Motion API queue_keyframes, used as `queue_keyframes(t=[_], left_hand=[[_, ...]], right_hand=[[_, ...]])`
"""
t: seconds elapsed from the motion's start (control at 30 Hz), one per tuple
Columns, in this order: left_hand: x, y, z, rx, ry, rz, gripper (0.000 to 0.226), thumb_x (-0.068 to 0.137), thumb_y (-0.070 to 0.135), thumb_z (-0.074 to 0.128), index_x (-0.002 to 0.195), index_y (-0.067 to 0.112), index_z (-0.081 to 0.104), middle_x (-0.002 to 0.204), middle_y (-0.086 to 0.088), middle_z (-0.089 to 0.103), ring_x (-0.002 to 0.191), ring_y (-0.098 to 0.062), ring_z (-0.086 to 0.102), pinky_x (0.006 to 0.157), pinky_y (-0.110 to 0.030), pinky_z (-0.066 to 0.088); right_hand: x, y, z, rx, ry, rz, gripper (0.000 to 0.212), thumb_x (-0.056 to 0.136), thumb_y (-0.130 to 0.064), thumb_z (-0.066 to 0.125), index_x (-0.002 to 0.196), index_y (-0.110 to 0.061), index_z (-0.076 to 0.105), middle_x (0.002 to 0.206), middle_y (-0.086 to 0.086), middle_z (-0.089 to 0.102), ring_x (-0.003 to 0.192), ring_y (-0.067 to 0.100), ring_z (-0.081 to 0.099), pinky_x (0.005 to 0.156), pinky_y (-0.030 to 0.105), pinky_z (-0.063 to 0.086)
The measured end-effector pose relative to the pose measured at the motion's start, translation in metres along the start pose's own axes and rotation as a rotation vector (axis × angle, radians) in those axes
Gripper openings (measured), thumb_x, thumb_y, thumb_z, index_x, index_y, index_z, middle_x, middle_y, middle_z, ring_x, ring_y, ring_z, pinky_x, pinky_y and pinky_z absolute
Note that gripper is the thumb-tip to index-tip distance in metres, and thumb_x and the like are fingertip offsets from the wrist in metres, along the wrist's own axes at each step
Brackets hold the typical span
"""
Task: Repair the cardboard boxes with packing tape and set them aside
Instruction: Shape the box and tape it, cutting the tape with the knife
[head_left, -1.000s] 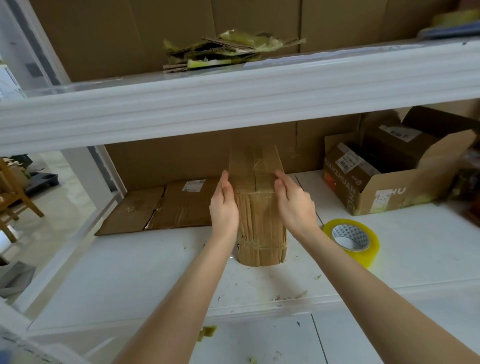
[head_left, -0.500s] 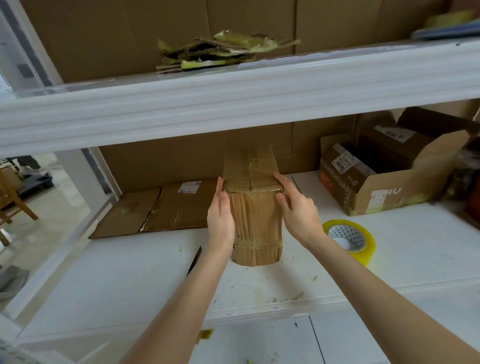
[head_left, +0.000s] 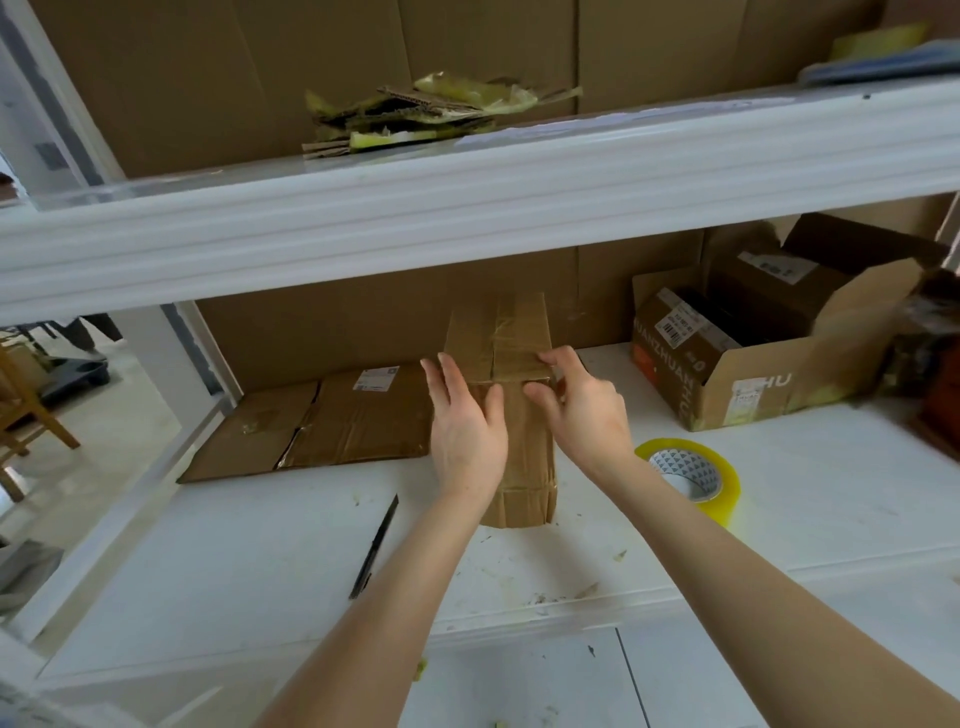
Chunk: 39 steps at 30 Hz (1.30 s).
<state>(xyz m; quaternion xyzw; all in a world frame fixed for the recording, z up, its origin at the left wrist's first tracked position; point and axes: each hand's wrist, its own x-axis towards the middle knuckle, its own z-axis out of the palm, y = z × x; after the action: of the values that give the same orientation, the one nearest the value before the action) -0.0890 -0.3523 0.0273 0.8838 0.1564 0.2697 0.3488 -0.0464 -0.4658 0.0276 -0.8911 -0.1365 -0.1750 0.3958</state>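
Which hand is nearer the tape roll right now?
Right. The right hand is at the taped box's right side, just up-left of the tape roll; the left hand is on the box's far side.

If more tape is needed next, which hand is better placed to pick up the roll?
Right: the tape roll lies just beside the right hand, while the box stands between it and the left hand.

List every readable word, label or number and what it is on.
"HUANZHUAN": side of the open brown cardboard box.
"HU": its front.
White barcode label on it: too small.
White label on the smaller brown box inside: blurred.
White label on the flattened brown cardboard sheet: too small.
Tall taped brown cardboard box: no text.
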Motion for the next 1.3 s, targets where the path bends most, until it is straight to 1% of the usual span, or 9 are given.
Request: queue_keyframes(t=[0.33,0.43,0.57,0.7,0.8,0.93,1.03,1.17,1.3], left_hand=[[0.036,-0.004,-0.032,-0.068,-0.2,-0.158,0.126,0.061,0.076,0.064,0.152,0.024,-0.005,0.161,-0.005,-0.005,0.147,-0.03,0.002,0.113,-0.047,0.022],[0.036,-0.011,-0.029,-0.033,-0.273,-0.164,0.123,0.06,0.076,0.066,0.151,0.034,-0.006,0.16,-0.007,0.003,0.145,-0.031,0.016,0.108,-0.046,0.032],[0.045,-0.022,-0.034,0.023,-0.243,-0.03,0.093,0.079,0.061,0.062,0.151,0.028,0.014,0.139,0.004,0.047,0.129,-0.023,0.046,0.089,-0.026,0.042],[0.039,-0.034,-0.033,0.03,-0.222,0.055,0.057,0.089,0.05,0.056,0.14,0.029,0.04,0.117,0.012,0.06,0.11,-0.013,0.058,0.087,-0.027,0.045],[0.039,-0.033,-0.033,0.016,-0.081,-0.003,0.035,0.095,0.046,0.047,0.122,0.025,0.057,0.11,0.006,0.066,0.103,-0.018,0.063,0.085,-0.031,0.047],[0.065,-0.023,-0.05,-0.206,0.068,-0.046,0.02,0.1,0.035,0.042,0.093,0.03,0.06,0.09,0.001,0.067,0.086,-0.023,0.066,0.072,-0.036,0.052],[0.089,-0.016,-0.054,-0.246,0.079,-0.039,0.028,0.102,0.029,0.035,0.121,0.025,0.055,0.122,-0.012,0.056,0.116,-0.031,0.054,0.094,-0.051,0.047],[0.09,-0.004,-0.034,-0.272,-0.051,-0.097,0.052,0.103,0.031,0.034,0.15,0.041,0.014,0.152,-0.003,0.031,0.125,-0.025,0.048,0.099,-0.037,0.046],[0.063,0.008,-0.011,-0.423,-0.248,-0.2,0.061,0.101,0.04,0.039,0.151,0.039,0.005,0.156,0.001,0.026,0.137,-0.025,0.036,0.109,-0.043,0.035]], right_hand=[[-0.029,-0.019,0.001,0.14,-0.162,-0.204,0.024,0.096,-0.013,0.04,0.106,-0.017,0.061,0.093,0.003,0.069,0.088,0.024,0.063,0.076,0.039,0.051],[-0.017,-0.01,-0.007,0.35,-0.205,-0.037,0.036,0.092,-0.005,0.04,0.109,-0.022,0.067,0.091,-0.004,0.07,0.082,0.014,0.067,0.078,0.042,0.055],[0.024,0.02,-0.029,0.216,0.273,0.18,0.038,0.088,-0.032,0.063,0.125,-0.026,0.054,0.121,0.004,0.056,0.1,0.021,0.058,0.071,0.031,0.043],[0.062,0.041,-0.037,0.336,0.057,0.365,0.079,0.085,-0.057,0.062,0.149,-0.023,0.03,0.15,0.005,0.038,0.135,0.027,0.04,0.1,0.042,0.041],[0.066,0.047,-0.031,0.522,0.026,0.421,0.062,0.089,-0.054,0.058,0.14,-0.021,0.045,0.136,0.001,0.054,0.127,0.025,0.049,0.099,0.037,0.043],[0.056,0.042,-0.04,0.689,0.214,0.379,0.032,0.093,-0.051,0.051,0.081,-0.023,0.06,0.077,-0.008,0.063,0.079,0.014,0.06,0.069,0.028,0.042],[0.039,0.036,-0.048,0.655,0.269,0.358,0.026,0.085,-0.05,0.063,0.089,-0.025,0.061,0.077,-0.007,0.066,0.075,0.016,0.065,0.077,0.038,0.052],[0.015,0.037,-0.053,0.801,-0.001,0.488,0.078,0.081,-0.031,0.075,0.146,-0.024,0.032,0.105,-0.002,0.06,0.06,0.012,0.068,0.072,0.034,0.061],[0.01,0.043,-0.049,0.636,-0.033,0.485,0.058,0.081,-0.038,0.07,0.133,-0.025,0.049,0.114,0.004,0.062,0.072,0.015,0.068,0.064,0.028,0.055]])
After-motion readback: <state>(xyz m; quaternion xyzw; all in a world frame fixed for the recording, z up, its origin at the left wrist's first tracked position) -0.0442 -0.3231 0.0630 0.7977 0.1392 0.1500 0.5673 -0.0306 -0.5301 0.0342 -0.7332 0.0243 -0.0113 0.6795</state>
